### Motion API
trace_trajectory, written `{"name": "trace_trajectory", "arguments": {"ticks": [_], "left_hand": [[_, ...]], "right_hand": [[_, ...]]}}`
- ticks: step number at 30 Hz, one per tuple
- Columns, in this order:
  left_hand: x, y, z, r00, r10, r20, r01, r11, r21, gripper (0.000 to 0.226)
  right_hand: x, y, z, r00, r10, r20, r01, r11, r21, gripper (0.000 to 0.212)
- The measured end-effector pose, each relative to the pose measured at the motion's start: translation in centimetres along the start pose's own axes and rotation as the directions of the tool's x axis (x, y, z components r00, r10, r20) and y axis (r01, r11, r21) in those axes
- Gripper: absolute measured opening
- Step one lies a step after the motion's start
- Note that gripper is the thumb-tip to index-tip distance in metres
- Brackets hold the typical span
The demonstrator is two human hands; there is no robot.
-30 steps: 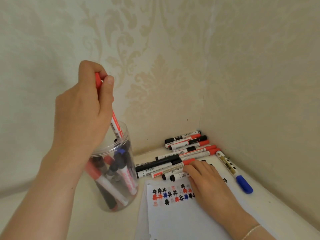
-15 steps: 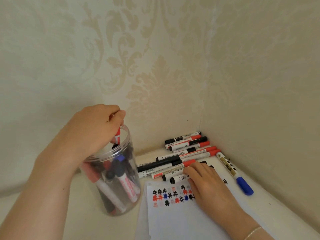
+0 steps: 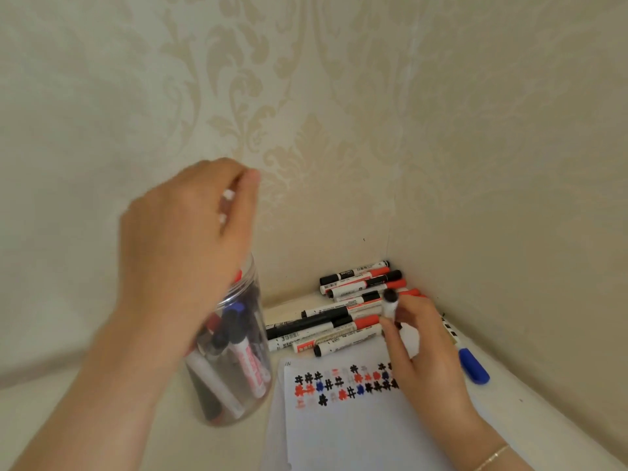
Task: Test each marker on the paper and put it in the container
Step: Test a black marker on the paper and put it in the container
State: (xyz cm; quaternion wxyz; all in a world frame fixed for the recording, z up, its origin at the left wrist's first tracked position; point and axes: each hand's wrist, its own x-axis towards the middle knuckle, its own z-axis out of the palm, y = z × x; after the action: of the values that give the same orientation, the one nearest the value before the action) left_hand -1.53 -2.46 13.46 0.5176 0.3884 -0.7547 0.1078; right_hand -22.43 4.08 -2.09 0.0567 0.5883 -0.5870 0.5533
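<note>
A clear plastic container (image 3: pixel 253 338) stands at the left with several red, black and blue markers inside. My left hand (image 3: pixel 190 239) hovers blurred above its mouth, fingers loosely curled, holding nothing. My right hand (image 3: pixel 419 348) grips a white marker with a black cap (image 3: pixel 390 302), lifted upright above the pile. Several more markers (image 3: pixel 339 321) lie in a heap at the wall corner. The white paper (image 3: pixel 339 433) with red, black and blue test marks lies in front of them, partly under my right hand.
A blue-capped marker (image 3: pixel 473 365) lies alone at the right, close to the right wall. Patterned walls meet in a corner just behind the pile. The pale tabletop (image 3: pixel 51 409) spreads left of the container.
My left hand let the red marker drop into the container and rose above it. My right hand picked a black-capped marker out of the pile and raised it.
</note>
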Motion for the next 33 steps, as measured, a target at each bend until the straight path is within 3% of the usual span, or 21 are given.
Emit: {"name": "trace_trajectory", "arguments": {"ticks": [2,3,4,6,8,9,13,16,19,21,24,30,33], "left_hand": [[-1.8,3.5,1.0,0.988,0.154,0.027,-0.140,0.947,-0.288,0.021],[-3.0,4.9,2.1,0.965,0.203,0.164,-0.133,0.923,-0.362,0.021],[-4.3,6.2,3.3,0.913,0.219,0.344,-0.078,0.922,-0.380,0.028],[-6.9,7.3,6.2,0.744,0.175,0.645,0.001,0.965,-0.263,0.048],[-8.6,7.3,8.4,0.584,0.119,0.803,0.103,0.970,-0.219,0.054],[-9.0,7.0,9.1,0.549,0.105,0.829,0.178,0.955,-0.239,0.050],[-10.0,5.6,11.6,0.496,0.079,0.865,0.352,0.892,-0.283,0.029],[-10.5,4.8,12.5,0.446,0.112,0.888,0.454,0.827,-0.332,0.023],[-10.5,4.3,12.5,0.423,0.183,0.888,0.429,0.822,-0.373,0.021],[-10.5,4.3,12.3,0.423,0.241,0.874,0.401,0.814,-0.419,0.021],[-10.8,4.1,12.4,0.439,0.271,0.857,0.366,0.816,-0.446,0.022],[-10.7,3.6,12.6,0.477,0.298,0.827,0.407,0.759,-0.509,0.029],[-10.1,3.4,12.5,0.478,0.244,0.844,0.337,0.836,-0.432,0.046]], "right_hand": [[0.1,-0.8,-0.1,0.979,0.183,-0.089,-0.157,0.957,0.244,0.025],[0.2,-1.1,-0.2,0.958,0.267,-0.103,-0.219,0.916,0.337,0.030],[0.3,-1.2,-0.2,0.934,0.342,-0.104,-0.271,0.867,0.419,0.032],[0.6,-1.2,-0.3,0.872,0.482,-0.083,-0.364,0.752,0.549,0.030],[0.9,-0.8,-0.6,0.812,0.580,-0.060,-0.435,0.671,0.601,0.025],[1.0,-0.6,-0.8,0.788,0.613,-0.053,-0.462,0.647,0.606,0.024],[1.3,0.2,-0.9,0.731,0.682,-0.033,-0.492,0.560,0.666,0.019],[1.3,0.6,-1.1,0.728,0.680,0.089,-0.520,0.463,0.718,0.015],[1.2,0.7,-1.3,0.732,0.623,0.277,-0.618,0.435,0.655,0.026],[1.2,0.6,-1.3,0.732,0.588,0.344,-0.663,0.499,0.558,0.028],[1.3,0.7,-1.3,0.736,0.589,0.335,-0.673,0.580,0.459,0.025],[1.9,0.4,-2.4,0.745,0.509,0.431,-0.664,0.508,0.549,0.024],[2.0,0.4,-2.7,0.761,0.538,0.362,-0.630,0.482,0.609,0.025]]}}
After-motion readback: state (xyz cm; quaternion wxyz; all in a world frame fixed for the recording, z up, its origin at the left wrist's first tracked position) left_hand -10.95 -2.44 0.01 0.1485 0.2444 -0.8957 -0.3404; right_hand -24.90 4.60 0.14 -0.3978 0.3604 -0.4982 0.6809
